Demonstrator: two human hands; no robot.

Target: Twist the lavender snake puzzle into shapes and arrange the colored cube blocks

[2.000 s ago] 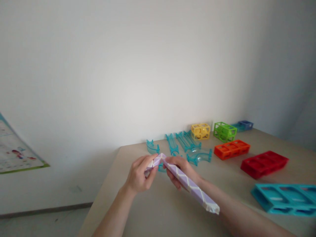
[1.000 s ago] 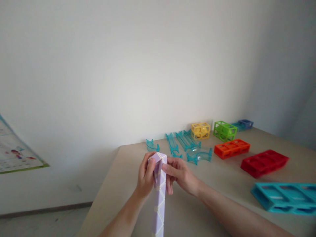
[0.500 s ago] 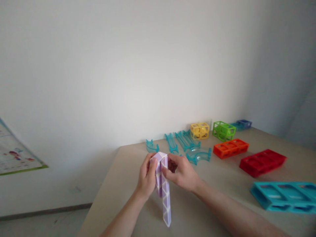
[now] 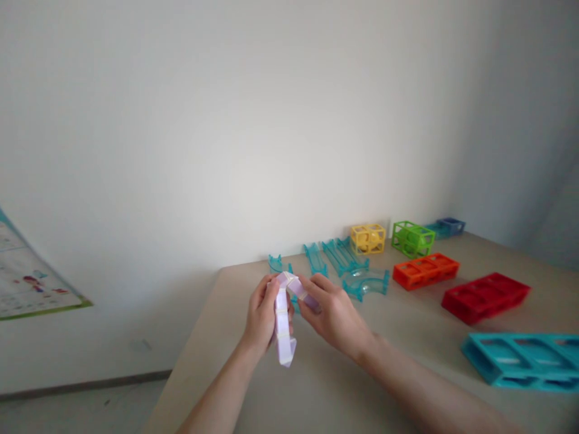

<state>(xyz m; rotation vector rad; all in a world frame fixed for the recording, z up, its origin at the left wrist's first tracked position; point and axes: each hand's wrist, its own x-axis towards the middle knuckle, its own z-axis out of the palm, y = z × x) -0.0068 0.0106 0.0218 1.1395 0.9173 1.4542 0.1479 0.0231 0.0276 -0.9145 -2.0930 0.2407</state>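
A lilac and white snake puzzle (image 4: 283, 328) is held up over the table between both hands. My left hand (image 4: 261, 313) is closed on its upper left part, thumb on the near face. One straight length hangs down from there, with a short bent piece at its lower end. My right hand (image 4: 332, 310) pinches another length that slants down to the right from the top bend. The fingers of the right hand partly cover that length.
Clear teal track pieces (image 4: 344, 256) lie behind the hands near the wall. A yellow block frame (image 4: 368, 239), green one (image 4: 412, 239), orange one (image 4: 426, 271), red one (image 4: 486, 297) and teal one (image 4: 525, 360) stand on the table (image 4: 217, 361) to the right.
The puzzle has been twisted: the long length that hung down by my right hand now slants to the right within its fingers. The left length now faces me, bent at its end.
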